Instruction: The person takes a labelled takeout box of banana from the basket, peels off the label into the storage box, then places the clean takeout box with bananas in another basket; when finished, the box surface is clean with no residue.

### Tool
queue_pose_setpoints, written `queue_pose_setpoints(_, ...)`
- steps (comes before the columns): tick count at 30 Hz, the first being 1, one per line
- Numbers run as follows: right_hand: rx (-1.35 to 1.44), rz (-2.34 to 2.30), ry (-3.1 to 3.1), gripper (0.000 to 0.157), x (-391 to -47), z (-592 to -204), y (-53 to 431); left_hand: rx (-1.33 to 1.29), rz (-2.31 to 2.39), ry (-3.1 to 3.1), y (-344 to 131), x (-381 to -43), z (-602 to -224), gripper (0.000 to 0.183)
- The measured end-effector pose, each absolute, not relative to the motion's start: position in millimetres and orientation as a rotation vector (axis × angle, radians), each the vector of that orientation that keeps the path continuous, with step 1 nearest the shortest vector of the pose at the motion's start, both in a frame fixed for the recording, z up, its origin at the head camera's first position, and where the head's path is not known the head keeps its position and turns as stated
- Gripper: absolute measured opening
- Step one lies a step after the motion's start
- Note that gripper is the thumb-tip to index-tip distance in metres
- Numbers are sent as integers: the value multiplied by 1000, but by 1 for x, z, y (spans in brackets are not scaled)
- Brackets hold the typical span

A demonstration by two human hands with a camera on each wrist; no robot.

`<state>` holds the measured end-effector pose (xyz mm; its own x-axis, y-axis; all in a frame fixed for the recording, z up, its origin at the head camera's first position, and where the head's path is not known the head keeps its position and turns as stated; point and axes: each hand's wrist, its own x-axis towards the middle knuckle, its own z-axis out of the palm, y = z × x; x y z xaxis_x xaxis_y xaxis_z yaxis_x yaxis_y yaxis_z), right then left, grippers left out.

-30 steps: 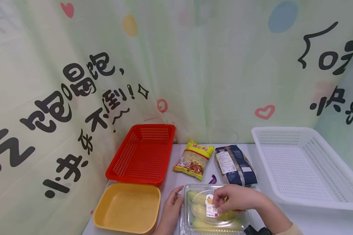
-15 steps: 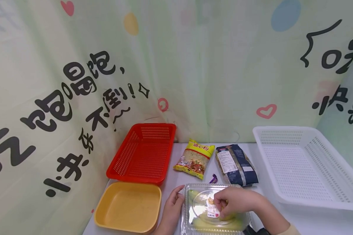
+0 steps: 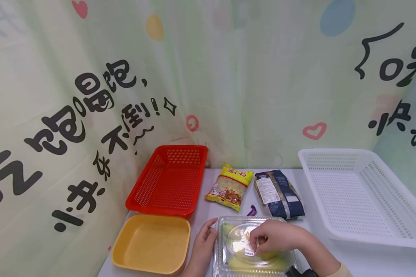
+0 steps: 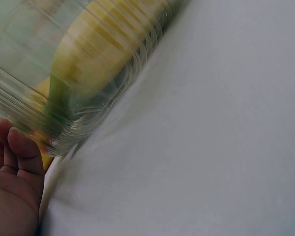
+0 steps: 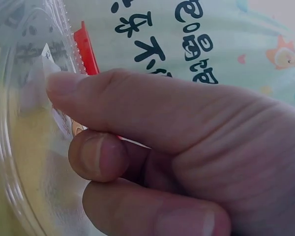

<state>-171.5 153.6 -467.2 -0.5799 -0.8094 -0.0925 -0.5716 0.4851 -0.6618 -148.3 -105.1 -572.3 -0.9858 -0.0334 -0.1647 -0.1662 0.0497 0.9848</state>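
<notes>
A clear plastic clamshell box [image 3: 225, 265] with bananas [image 4: 96, 49] inside lies at the front middle of the table, its lid down. A white sticker label [image 3: 249, 252] with a banana picture is on the lid. My right hand [image 3: 277, 236] is over the lid, thumb and bent index finger pinching the label. The right wrist view shows the label [image 5: 61, 120] standing partly up from the plastic behind the thumb. My left hand [image 3: 202, 244] rests against the box's left side, its fingertips [image 4: 22, 142] at the ribbed edge and the fingers relaxed.
Left of the box are a yellow tub [image 3: 150, 246] and a red basket [image 3: 166, 188]. A yellow pasta bag [image 3: 230, 186], a dark blue bag [image 3: 279, 194] and a small purple-wrapped candy [image 3: 252, 211] lie behind it. A white basket [image 3: 364, 200] stands at right.
My right fingers have shifted slightly left and down over the lid, covering more of the label. The left hand stays at the box's side.
</notes>
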Motion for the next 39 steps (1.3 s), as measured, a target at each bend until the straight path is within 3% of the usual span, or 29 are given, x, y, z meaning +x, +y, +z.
queue_pose_setpoints(18,-1311,-762,2416,15,-177,-477,153,-204,2075,2227,-106,-151,-574,36)
queue_pose_setpoints(39,-1227,-925,2322,15,-177,-476,149,-217,2066,2190,-109,-151,-573,37)
